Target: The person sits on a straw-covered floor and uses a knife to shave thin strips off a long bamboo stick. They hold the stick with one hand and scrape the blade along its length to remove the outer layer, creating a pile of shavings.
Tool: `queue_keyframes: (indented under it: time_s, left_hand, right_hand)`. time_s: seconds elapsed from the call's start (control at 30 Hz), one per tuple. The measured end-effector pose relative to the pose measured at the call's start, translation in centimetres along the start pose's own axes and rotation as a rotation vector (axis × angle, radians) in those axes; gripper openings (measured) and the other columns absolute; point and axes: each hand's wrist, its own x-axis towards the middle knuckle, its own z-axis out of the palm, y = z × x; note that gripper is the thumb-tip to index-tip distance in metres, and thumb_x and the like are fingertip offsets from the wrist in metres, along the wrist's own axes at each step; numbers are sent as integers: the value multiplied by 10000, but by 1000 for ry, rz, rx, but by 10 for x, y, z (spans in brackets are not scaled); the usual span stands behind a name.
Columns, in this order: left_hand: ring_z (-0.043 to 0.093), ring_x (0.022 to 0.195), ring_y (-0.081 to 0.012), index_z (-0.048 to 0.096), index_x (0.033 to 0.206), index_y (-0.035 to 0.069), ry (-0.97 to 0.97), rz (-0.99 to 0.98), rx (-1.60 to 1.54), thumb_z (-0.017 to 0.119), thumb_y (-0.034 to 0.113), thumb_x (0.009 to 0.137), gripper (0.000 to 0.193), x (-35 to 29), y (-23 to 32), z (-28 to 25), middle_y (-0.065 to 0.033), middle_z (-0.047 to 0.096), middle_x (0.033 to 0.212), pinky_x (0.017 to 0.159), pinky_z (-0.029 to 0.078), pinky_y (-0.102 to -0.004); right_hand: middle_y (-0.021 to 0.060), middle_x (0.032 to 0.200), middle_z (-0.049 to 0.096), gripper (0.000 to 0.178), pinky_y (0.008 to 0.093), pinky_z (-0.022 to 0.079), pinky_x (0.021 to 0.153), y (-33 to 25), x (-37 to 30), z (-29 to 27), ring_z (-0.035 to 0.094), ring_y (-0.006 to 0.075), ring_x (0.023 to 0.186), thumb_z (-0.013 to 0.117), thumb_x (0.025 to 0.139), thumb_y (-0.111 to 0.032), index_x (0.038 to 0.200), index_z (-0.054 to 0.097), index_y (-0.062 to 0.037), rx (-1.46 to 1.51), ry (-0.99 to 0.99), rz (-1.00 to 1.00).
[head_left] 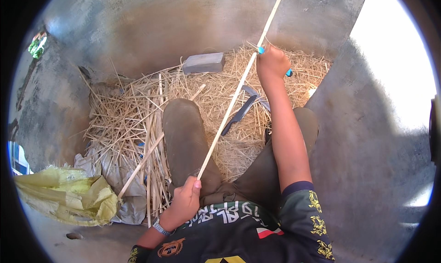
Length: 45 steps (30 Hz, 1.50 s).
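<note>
- Strip (228,111), pale and slim, runs slantwise from the lower centre of the frame to its top edge, right of centre; its far end is out of my view.
- Left hand (186,199), lower centre: I see its fingers curled snugly about the strip's near end, thumb along it.
- Right hand (273,63), upper right of centre: a tight fist round a blue tool (261,50), whose one end meets the strip. Thin slivers stand out there. I can't tell whether the fingers also touch the strip, and the cutting edge is hidden from me.
- I judge the strip light and fairly stiff, yet springy over such a length, dry rather than slippery, and apt to splinter along its edges.
- I'd take hold near the lower end, where the left hand has it, with fingers clear of the blue tool; a grip at one end alone may let the far end whip.
- Around it, I see a black knife (239,116) and a curved blade (252,92) on straw (236,159) mid-frame, a grey block (203,63) above, loose sticks (133,106) left of centre, and a yellow sack (92,198) lower left.
</note>
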Motion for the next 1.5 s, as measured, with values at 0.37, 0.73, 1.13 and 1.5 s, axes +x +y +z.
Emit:
queue_keyframes:
  time_s: [0.37, 0.73, 1.13, 1.5]
  left_hand:
    - [338, 516, -37, 470, 933, 62, 6, -247, -630, 387, 302, 1103, 306, 29, 4, -14, 18, 407, 639, 471, 305, -216]
    - [572, 595, -480, 476, 973, 35, 439, 20, 279, 458, 162, 1051, 150, 94, 34, -9, -238, 569, 623, 491, 436, -510]
    - [612, 612, -468, 455, 963, 17, 209, -83, 359, 465, 143, 1040, 148, 58, 46, 18, -256, 591, 638, 501, 464, -535]
    - [481, 474, -205, 475, 929, 36, 403, 22, 2, 415, 287, 1089, 304, 64, 15, -3, -88, 507, 644, 466, 370, -353]
  right_hand:
    - [113, 619, 644, 82, 339, 492, 418, -62, -71, -17, 673, 248, 514, 656, 719, -27, 688, 588, -59, 128, -50, -547]
    - [95, 593, 609, 111, 323, 496, 411, -97, -122, -21, 640, 216, 459, 646, 709, -73, 650, 552, -76, 258, -42, -697]
    - [135, 785, 727, 118, 408, 561, 557, -58, -39, 14, 738, 279, 715, 622, 844, -56, 782, 721, -70, -12, -463, -183]
    - [99, 640, 642, 43, 334, 528, 491, -93, -125, -17, 693, 251, 595, 652, 722, -49, 717, 609, -46, 254, -270, -637]
